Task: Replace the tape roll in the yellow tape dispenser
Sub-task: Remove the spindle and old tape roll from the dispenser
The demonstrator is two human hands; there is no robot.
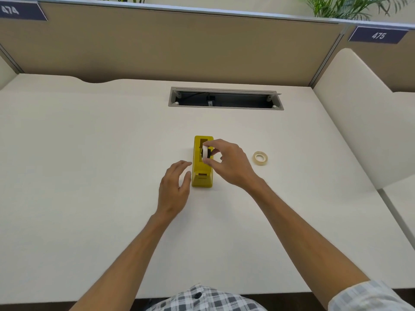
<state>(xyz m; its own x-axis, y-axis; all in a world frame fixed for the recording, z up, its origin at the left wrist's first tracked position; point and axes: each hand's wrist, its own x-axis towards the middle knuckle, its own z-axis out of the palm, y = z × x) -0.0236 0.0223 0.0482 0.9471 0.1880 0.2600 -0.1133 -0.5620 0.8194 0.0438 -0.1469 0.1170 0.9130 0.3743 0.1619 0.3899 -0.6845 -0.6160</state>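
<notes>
Left hand (174, 187) rests spread beside the dispenser (202, 162) at mid-desk (89, 153). Right hand (229, 163) pinches a white roll (204, 151) at the dispenser's cradle — spare roll (260, 157) lies flat, well right.

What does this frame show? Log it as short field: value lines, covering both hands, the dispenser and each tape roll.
dispenser: yellow tape dispenser upright on white desk
right hand: right hand pinching white roll at the dispenser's cradle
left hand: left hand open, beside the dispenser's left side; contact unclear
other roll: clear roll flat on the desk, right of the dispenser, untouched
desk slot: cable tray open behind
</notes>
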